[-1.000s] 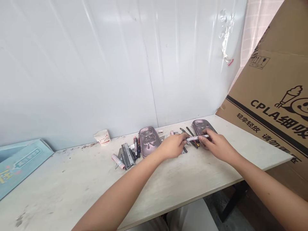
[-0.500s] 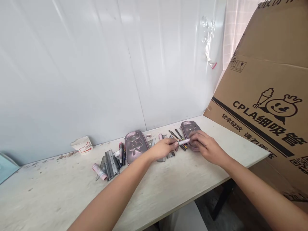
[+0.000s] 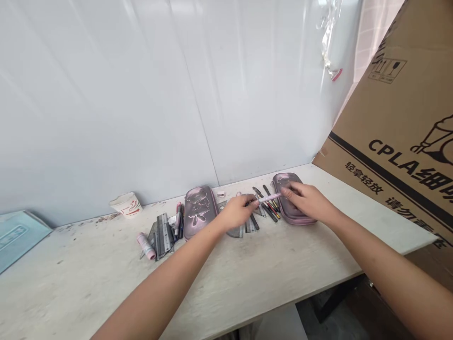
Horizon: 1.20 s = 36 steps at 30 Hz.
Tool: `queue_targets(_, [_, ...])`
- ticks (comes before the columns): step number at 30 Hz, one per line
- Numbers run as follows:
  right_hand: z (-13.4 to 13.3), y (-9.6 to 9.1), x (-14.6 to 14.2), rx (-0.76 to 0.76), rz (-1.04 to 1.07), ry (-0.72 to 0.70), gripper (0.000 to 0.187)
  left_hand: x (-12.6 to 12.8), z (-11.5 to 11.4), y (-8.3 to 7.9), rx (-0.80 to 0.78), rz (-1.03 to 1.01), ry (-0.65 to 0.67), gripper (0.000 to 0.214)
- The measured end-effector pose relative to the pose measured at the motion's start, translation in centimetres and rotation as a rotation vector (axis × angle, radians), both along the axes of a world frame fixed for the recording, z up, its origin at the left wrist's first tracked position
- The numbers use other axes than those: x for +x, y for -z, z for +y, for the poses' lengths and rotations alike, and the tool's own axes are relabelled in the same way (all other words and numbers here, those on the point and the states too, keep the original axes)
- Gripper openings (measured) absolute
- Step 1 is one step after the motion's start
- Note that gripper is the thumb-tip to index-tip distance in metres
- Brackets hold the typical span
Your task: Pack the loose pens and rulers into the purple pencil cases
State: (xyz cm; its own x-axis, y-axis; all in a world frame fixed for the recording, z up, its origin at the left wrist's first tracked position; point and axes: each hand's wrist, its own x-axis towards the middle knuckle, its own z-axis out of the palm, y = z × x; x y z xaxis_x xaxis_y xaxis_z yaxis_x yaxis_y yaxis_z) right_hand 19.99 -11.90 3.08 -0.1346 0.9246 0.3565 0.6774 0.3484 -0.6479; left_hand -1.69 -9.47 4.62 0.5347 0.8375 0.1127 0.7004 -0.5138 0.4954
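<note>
My left hand (image 3: 238, 211) and my right hand (image 3: 305, 200) each pinch one end of a pale pink pen (image 3: 269, 197), holding it level just above the table. Under it lie several dark pens and pencils (image 3: 269, 208) and some grey rulers (image 3: 247, 225). My right hand hovers over a pink pencil case (image 3: 292, 213). A second pink pencil case (image 3: 198, 211) lies to the left of my left hand.
A white table (image 3: 247, 274) runs along a white wall. More rulers and pens (image 3: 166, 231), a pink tube (image 3: 146, 245) and a paper cup (image 3: 126, 205) lie to the left. A teal box (image 3: 14, 236) sits far left, a big cardboard box (image 3: 396, 127) at right.
The camera view swung about. Both hands keep hold of the pink pen, and the hands have drawn a little apart along it.
</note>
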Motion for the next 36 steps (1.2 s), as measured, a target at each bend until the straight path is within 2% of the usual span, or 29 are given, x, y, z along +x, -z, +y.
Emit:
queue_targets(2, [0.6,-0.1,0.4,0.000,-0.047,0.007,0.033,0.3,0.6,0.1,0.007,0.015,-0.001,0.029])
queue_targets(5, [1.6,-0.2,1.1,0.008,0.053,-0.118,0.019,0.7,1.9,0.3,-0.001,0.032,-0.021,0.028])
queue_targets(8, [3.0,-0.2,1.7,-0.067,0.089,-0.114,0.024,0.7,3.5,0.5,-0.054,0.021,-0.057,0.030])
queue_targets(11, [4.6,-0.3,2.0,-0.095,-0.076,-0.049,0.035,0.6,4.8,0.4,-0.118,0.007,-0.075,0.030])
queue_targets(13, [5.7,-0.6,2.2,-0.090,-0.113,-0.110,0.037,0.6,5.4,0.4,-0.162,-0.004,-0.083,0.031])
queue_targets(16, [7.2,-1.0,2.5,-0.159,-0.030,-0.205,0.034,0.5,6.0,0.1,-0.211,-0.001,-0.092,0.034])
queue_targets(18, [7.9,-1.2,2.4,-0.196,-0.019,-0.166,0.042,0.4,6.3,0.0,-0.209,0.018,-0.089,0.035])
queue_targets(21, [8.6,-1.4,1.6,-0.151,-0.101,-0.109,0.045,0.1,6.5,-0.2,-0.153,0.036,-0.096,0.033])
queue_targets(23, [8.8,-1.5,1.1,-0.086,-0.125,-0.123,0.035,-0.2,6.5,-0.2,-0.101,0.024,-0.105,0.031])
queue_targets(26, [8.4,-1.5,0.5,-0.001,-0.043,-0.173,0.018,-0.6,6.4,-0.4,-0.066,0.018,-0.116,0.030])
queue_targets(29, [7.6,-1.8,0.1,-0.025,0.032,-0.132,0.024,-0.9,6.0,-0.7,-0.072,0.027,-0.098,0.031])
queue_targets(32, [6.4,-2.1,0.0,-0.072,0.012,-0.049,0.030,-0.8,5.3,-1.4,-0.094,0.041,-0.046,0.032])
queue_targets(36, [5.0,-2.4,0.0,-0.074,0.133,-0.100,0.023,-0.8,4.2,-2.5,-0.084,0.073,-0.021,0.032])
